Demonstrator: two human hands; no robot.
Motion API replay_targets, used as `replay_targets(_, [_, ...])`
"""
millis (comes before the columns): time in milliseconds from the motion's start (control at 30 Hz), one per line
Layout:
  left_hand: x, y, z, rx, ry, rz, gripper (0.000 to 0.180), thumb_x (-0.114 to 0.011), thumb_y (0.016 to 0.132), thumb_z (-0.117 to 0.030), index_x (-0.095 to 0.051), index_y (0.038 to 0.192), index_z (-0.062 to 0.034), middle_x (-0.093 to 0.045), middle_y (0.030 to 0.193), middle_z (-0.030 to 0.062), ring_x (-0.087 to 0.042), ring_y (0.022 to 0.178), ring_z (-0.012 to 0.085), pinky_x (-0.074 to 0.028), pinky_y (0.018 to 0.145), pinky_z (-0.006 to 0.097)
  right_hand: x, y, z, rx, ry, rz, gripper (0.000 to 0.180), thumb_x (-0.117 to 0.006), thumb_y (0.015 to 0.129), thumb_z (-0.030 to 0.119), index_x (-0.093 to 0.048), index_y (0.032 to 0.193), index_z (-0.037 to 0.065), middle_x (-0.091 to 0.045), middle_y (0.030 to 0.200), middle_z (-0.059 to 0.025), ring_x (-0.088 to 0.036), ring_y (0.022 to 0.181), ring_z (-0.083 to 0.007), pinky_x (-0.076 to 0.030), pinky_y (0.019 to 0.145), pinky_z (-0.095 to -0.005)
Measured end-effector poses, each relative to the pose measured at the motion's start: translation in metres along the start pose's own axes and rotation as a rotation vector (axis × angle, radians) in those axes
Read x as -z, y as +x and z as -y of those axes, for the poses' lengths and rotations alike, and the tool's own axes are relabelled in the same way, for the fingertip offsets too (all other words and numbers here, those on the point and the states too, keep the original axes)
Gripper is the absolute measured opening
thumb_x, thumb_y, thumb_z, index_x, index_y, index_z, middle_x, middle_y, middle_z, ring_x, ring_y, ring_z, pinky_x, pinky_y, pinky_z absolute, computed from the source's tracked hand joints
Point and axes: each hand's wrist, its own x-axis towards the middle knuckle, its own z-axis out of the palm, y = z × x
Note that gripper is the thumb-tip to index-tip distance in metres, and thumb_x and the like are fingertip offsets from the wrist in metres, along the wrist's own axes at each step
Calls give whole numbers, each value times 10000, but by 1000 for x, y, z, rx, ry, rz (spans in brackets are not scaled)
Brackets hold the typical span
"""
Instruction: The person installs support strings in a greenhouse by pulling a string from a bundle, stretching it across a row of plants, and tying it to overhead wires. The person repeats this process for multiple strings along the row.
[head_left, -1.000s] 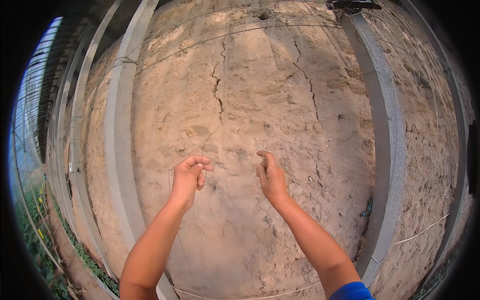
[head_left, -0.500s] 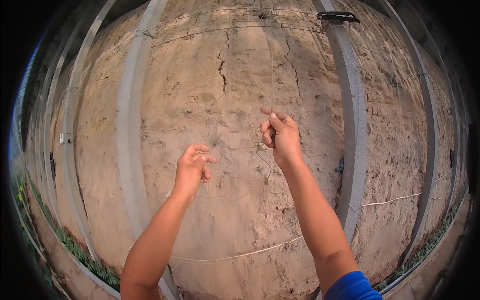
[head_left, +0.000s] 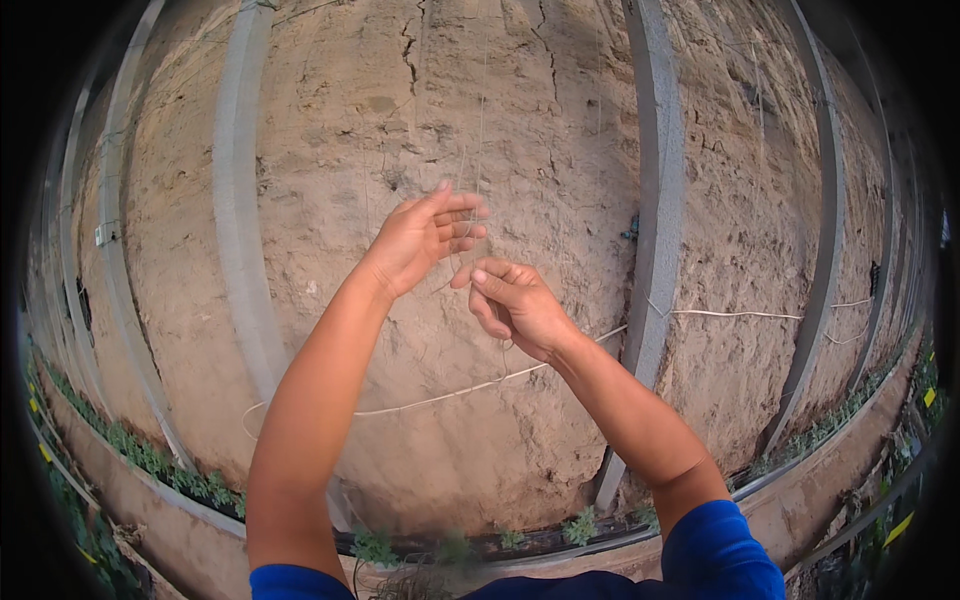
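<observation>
The right hand (head_left: pixel 515 305) pinches a thin string (head_left: pixel 482 110) between thumb and forefinger. The left hand (head_left: pixel 430 238), slightly farther and to the left, keeps its fingers loosely extended beside the string, before the far earthen wall (head_left: pixel 330 200).

right hand (head_left: pixel 510 300): fingertips pinch string (head_left: pixel 482 110) | left hand (head_left: pixel 425 232): just above them, thumb apart | earth wall (head_left: pixel 570 215): behind fingers | white cord (head_left: pixel 440 397): below fingers | grey posts (head_left: pixel 655 200): either side
</observation>
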Motion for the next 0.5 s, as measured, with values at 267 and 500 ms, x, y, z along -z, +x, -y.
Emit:
replay_targets(267, [-41,5,42,24,-61,62,237,-565,940,-199,-592,1037,15,-593,922,72,-555,669,99,-469,589,236,76,-25,-13,-232,-45,170,242,-520,962,240,-641,997,33,-621,699,-21,-519,549,-82,-410,510,-221])
replay_targets(500, [-51,9,56,59,-71,47,183,-554,941,-159,-593,978,16,-563,871,53,-417,531,50,-341,463,196,122,24,42,-43,-326,-179,249,-607,918,285,-654,983,49,-576,692,10,-503,602,-75,-394,555,-224])
